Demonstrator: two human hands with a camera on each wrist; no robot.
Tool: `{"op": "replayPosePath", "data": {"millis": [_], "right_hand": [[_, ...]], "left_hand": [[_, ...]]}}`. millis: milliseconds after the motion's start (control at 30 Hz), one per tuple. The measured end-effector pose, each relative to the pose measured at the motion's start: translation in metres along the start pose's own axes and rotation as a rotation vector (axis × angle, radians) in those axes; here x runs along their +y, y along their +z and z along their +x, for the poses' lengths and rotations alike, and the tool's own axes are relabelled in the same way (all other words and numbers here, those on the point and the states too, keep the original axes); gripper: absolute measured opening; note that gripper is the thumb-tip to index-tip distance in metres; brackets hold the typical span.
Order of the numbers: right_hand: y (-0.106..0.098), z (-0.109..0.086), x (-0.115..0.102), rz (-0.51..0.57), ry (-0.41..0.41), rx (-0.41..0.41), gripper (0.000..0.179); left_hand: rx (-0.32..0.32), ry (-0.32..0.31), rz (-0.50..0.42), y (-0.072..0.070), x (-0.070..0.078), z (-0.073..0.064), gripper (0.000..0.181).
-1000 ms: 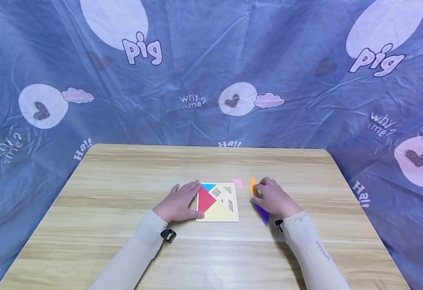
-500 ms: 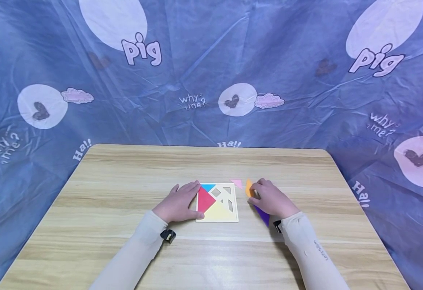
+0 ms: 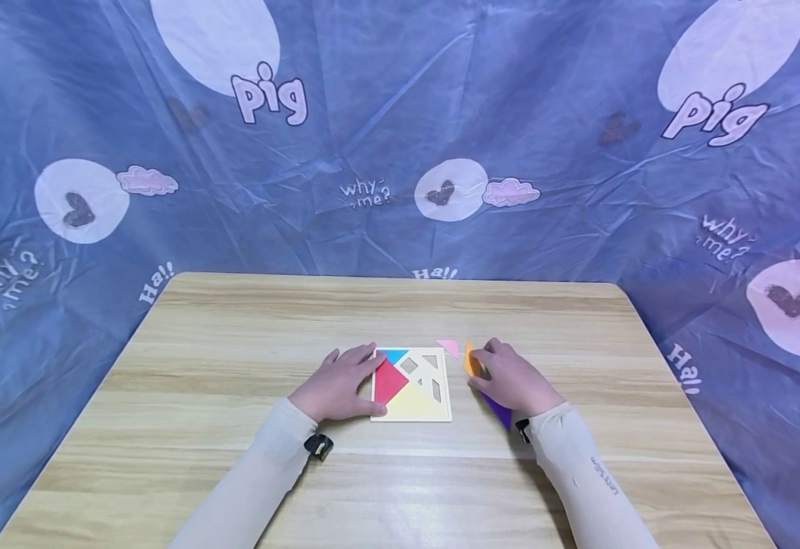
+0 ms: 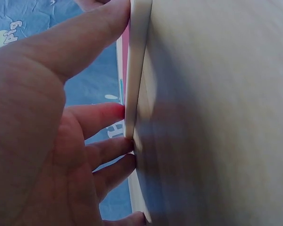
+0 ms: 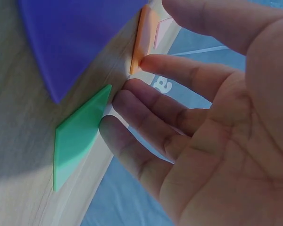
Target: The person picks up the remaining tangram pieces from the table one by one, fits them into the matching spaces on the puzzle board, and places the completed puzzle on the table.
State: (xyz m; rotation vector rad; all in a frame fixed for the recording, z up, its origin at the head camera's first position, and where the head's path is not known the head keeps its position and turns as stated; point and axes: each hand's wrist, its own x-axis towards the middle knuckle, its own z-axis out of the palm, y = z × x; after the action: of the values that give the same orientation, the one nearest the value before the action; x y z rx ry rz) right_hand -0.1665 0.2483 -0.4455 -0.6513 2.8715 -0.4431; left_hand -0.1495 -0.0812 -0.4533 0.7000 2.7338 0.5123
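Observation:
My left hand point(image 3: 334, 389) rests at the left side of a square tangram board point(image 3: 448, 389), thumb near its lower corner and index fingertip over the upper left corner. Set into the board are a red triangle point(image 3: 390, 379), a pale yellow triangle point(image 3: 413, 406) and a blue piece point(image 3: 394, 356). To the right, my right hand point(image 3: 515, 377) reaches over loose pieces, and its index fingertip touches an orange piece point(image 5: 143, 40). Below that hand lies a purple triangle point(image 3: 499, 412), partly covered. A green four-sided piece point(image 5: 80, 139) sits by the other fingertips, hidden in the head view.
A pink triangle point(image 3: 450, 347) lies beyond the board's upper right corner. The right part of the board has several cut-out openings. Light wood tabletop point(image 3: 248, 328) surrounds everything, with a blue printed cloth point(image 3: 345, 244) hanging behind and at both sides.
The orange piece has slid left, nearer the board, together with my right hand. My left index finger has shifted further onto the board's upper left corner.

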Motion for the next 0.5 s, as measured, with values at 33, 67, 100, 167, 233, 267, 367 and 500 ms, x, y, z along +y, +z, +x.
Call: {"op": "replayPosePath", "data": {"millis": [33, 67, 100, 167, 233, 267, 367, 500], "right_hand": [[0.0, -0.0004, -0.0003, 0.001, -0.003, 0.004, 0.028], [-0.0001, -0.0008, -0.0005, 0.003, -0.003, 0.008, 0.026], [-0.0001, -0.0012, -0.0008, 0.003, -0.003, 0.01, 0.025], [-0.0003, -0.0021, -0.0014, 0.001, 0.001, 0.011, 0.027], [-0.0003, -0.0028, -0.0021, -0.005, 0.008, 0.014, 0.029], [-0.0005, -0.0031, -0.0025, -0.006, 0.011, 0.018, 0.03], [-0.0004, -0.0036, -0.004, -0.017, 0.012, 0.037, 0.031], [0.0006, -0.003, -0.0063, -0.015, 0.014, 0.052, 0.031]], "left_hand": [[-0.003, -0.001, -0.001, -0.0002, 0.0003, 0.0, 0.096], [-0.003, -0.001, -0.002, 0.0, 0.0003, 0.0002, 0.096], [-0.002, -0.002, -0.004, 0.0002, 0.0004, 0.0003, 0.096], [-0.003, -0.006, 0.001, 0.0009, 0.0003, 0.0007, 0.096], [-0.001, -0.007, 0.005, 0.0014, 0.0002, 0.0007, 0.097], [0.002, -0.007, 0.006, 0.0016, 0.0002, 0.0008, 0.096], [0.001, -0.009, 0.01, 0.0016, 0.0005, 0.0005, 0.097], [-0.001, -0.005, -0.004, 0.0013, 0.0011, 0.0, 0.097]]}}
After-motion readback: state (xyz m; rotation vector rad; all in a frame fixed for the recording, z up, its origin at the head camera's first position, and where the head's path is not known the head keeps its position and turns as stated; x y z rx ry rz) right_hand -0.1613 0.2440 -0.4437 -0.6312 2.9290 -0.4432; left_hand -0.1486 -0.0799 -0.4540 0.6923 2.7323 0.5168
